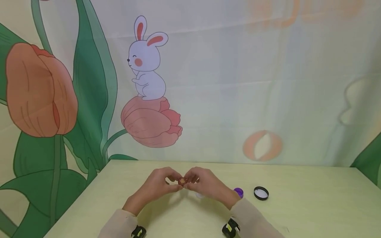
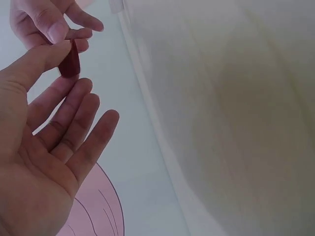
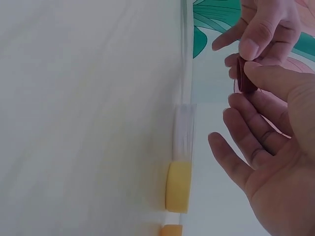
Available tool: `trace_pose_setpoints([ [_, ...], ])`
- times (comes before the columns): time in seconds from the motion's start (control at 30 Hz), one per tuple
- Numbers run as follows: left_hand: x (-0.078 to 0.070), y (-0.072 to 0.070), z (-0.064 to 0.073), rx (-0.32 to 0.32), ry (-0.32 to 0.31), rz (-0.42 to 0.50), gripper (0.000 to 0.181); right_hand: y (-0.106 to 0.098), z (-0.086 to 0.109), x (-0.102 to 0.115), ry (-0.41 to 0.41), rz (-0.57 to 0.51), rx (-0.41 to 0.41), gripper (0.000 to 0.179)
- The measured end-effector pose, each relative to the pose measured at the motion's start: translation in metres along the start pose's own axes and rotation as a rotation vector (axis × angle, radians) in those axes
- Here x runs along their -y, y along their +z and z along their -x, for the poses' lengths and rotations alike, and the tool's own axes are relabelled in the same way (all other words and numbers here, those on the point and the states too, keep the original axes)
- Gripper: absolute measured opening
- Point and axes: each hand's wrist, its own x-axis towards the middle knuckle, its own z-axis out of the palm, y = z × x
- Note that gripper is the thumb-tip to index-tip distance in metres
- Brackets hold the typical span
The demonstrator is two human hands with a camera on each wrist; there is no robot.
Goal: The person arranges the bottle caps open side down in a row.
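Observation:
Between the two hands, above the table, is a small dark red piece (image 1: 182, 181) with a gold mark on the face toward the head camera. The left hand (image 1: 159, 181) pinches one side of it between thumb and fingertips. From the other side the right hand (image 1: 208, 183) pinches it too. Seen by the left wrist camera, the red piece (image 2: 70, 64) looks thin and flat-sided. In the right wrist view the red piece (image 3: 246, 76) is partly covered by thumbs. The lower fingers of both hands are spread. I cannot tell what kind of piece it is.
A purple round cap (image 1: 238, 192) sits by the right wrist, with a black ring-shaped lid (image 1: 261, 193) to its right. Under the right hand a whitish clear thing (image 1: 199, 195) partly shows. A printed cloth (image 1: 208, 99) hangs behind the table (image 1: 312, 205).

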Motion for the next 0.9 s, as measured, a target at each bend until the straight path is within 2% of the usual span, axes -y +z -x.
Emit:
trace_pose_setpoints([
  [0.23, 0.0040, 0.0003, -0.0001, 0.051, -0.034, -0.001, 0.017, 0.0040, -0.0049, -0.0003, 0.014, 0.013, 0.021, 0.012],
  [0.47, 0.0060, 0.0001, 0.0001, 0.115, -0.073, 0.021, 0.017, 0.0065, -0.0085, -0.0005, 0.054, 0.045, 0.077, 0.012],
  [0.7, 0.0045, 0.0008, 0.0003, 0.132, -0.067, 0.008, 0.017, 0.0077, -0.0097, -0.0015, 0.057, 0.079, 0.100, 0.011],
  [0.9, 0.0039, 0.0004, 0.0003, 0.174, -0.076, 0.049, 0.017, 0.0083, -0.0089, -0.0029, 0.039, 0.076, 0.122, 0.012],
])
